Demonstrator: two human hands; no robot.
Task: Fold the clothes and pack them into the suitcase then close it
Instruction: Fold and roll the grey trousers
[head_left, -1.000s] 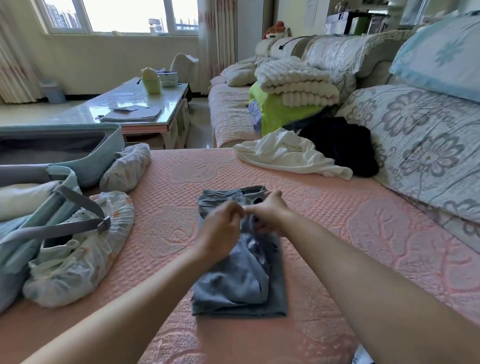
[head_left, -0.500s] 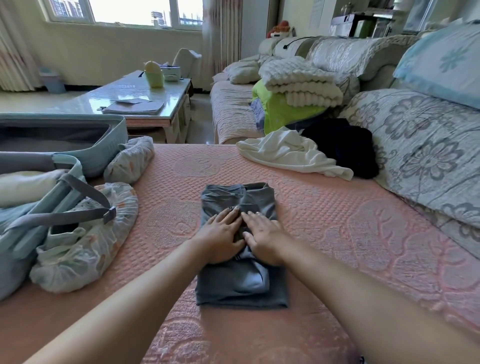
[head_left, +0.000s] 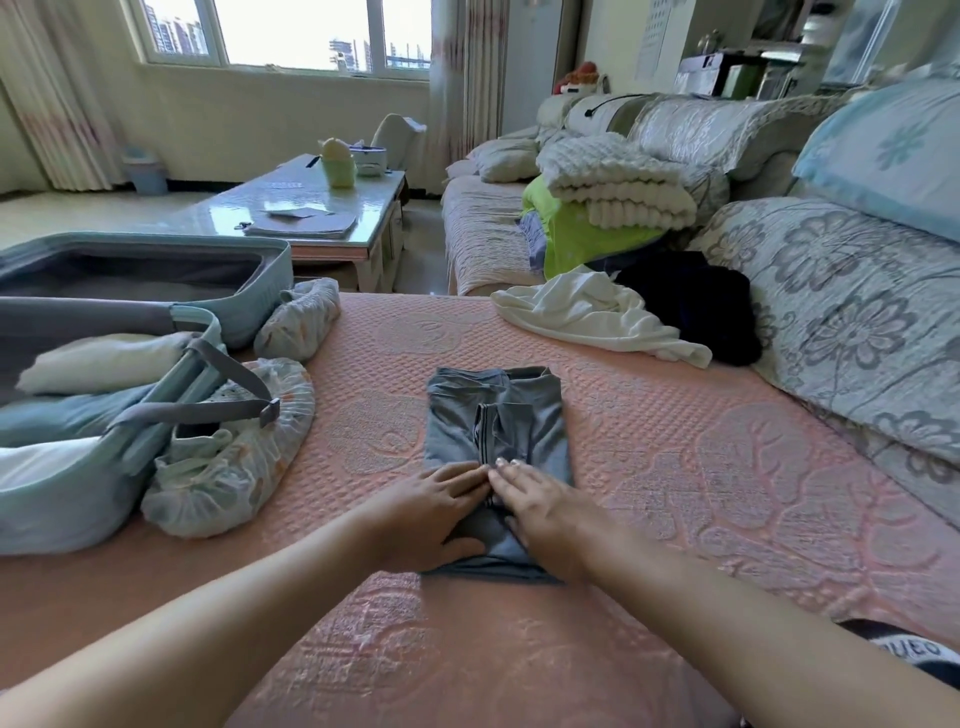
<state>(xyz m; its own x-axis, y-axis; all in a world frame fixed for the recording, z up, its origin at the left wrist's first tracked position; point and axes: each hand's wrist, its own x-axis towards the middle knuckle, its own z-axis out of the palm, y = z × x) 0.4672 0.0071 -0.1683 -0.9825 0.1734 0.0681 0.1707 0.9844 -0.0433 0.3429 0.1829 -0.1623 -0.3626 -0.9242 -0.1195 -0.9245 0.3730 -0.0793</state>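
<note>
A folded grey garment (head_left: 498, 426) lies on the pink quilted cover in front of me. My left hand (head_left: 431, 514) and my right hand (head_left: 540, 514) press flat on its near end, fingers straight, fingertips almost touching at the middle seam. An open pale-blue suitcase (head_left: 67, 488) stands at the left, with folded clothes under its grey straps (head_left: 208, 410). Its lid (head_left: 260, 291) lies open behind it. A crumpled white garment (head_left: 592, 317) and a dark garment (head_left: 696, 306) lie at the back right.
Two wheel covers of patterned fabric (head_left: 234, 467) sit against the suitcase. Floral cushions (head_left: 857, 322) line the right side. A stack of folded blankets (head_left: 613, 192) sits on the sofa behind. A glass coffee table (head_left: 311, 208) stands beyond the suitcase.
One second ago both hands pinched the garment's upper part. They then laid flat on it and have slid toward me down to its near end.
</note>
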